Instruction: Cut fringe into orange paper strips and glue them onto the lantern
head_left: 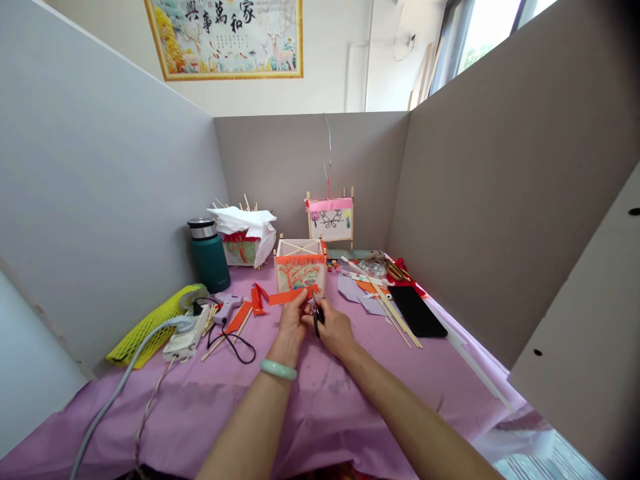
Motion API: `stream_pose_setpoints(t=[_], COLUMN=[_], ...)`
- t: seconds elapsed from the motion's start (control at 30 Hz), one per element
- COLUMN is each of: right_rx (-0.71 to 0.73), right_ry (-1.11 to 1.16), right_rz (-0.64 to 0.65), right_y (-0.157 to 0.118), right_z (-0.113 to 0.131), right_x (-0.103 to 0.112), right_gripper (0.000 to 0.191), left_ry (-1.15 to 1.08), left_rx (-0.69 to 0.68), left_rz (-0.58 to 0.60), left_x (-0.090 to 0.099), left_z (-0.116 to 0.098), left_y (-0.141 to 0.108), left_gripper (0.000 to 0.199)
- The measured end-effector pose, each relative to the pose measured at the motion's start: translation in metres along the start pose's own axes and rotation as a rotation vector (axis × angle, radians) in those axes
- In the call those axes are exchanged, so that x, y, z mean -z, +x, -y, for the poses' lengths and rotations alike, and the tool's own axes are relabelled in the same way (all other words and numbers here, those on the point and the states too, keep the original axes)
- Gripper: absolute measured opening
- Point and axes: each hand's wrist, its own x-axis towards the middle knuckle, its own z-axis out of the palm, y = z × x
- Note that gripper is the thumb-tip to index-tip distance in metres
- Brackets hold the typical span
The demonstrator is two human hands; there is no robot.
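Between the finger and thumb of my left hand [295,315] is an orange paper strip [285,297], its free end reaching out to the left. Black-handled scissors [318,315] are in my right hand [336,328], their blades pointing up at the strip's right end; whether the blades are parted is too small to tell. Just beyond both hands stands a lantern frame of sticks and white panels [300,272], with an orange fringe and a drawn tree on its front. Folded orange paper pieces [257,299] lie left of the strip.
At left stand a green bottle [209,257], a power strip [186,340], a glue gun [229,307] and yellow netting [150,327]. A black phone [417,311] and wooden sticks [393,313] lie at right. Another lantern [330,220] hangs behind. Grey partitions [310,153] enclose the table.
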Motion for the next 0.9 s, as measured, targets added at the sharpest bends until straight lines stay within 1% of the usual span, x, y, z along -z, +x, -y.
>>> stream_pose_setpoints(t=[0.1,0.17,0.33,0.73,0.9], right_rx=[0.006,0.004,0.007,-0.007,0.005], right_ry=[-0.001,-0.001,0.007,-0.012,-0.005], right_rz=[0.006,0.016,0.034,0.048,0.044], right_y=[-0.0007,-0.0011,-0.0013,-0.0009,-0.0010], right_z=[0.0012,0.0024,0.0044,0.0040,0.0030], right_x=[0.0001,0.0008,0.0027,0.0018,0.0017], right_gripper=[0.030,0.031,0.033,0.030,0.029], left_ry=[-0.022,-0.045,-0.062,-0.045,-0.051], left_rx=[-0.018,-0.034,-0.045,-0.056,-0.043], left_rz=[-0.052,-0.066,-0.066,-0.062,-0.054], left_x=[-0.0032,-0.0057,-0.0074,-0.0039,-0.0054], left_z=[-0.0019,-0.0032,-0.0046,-0.0013,-0.0024], left_y=[-0.0034,-0.0060,-0.0081,-0.0038,-0.0054], left_gripper=[0.038,0.037,0.034,0.037,0.037])
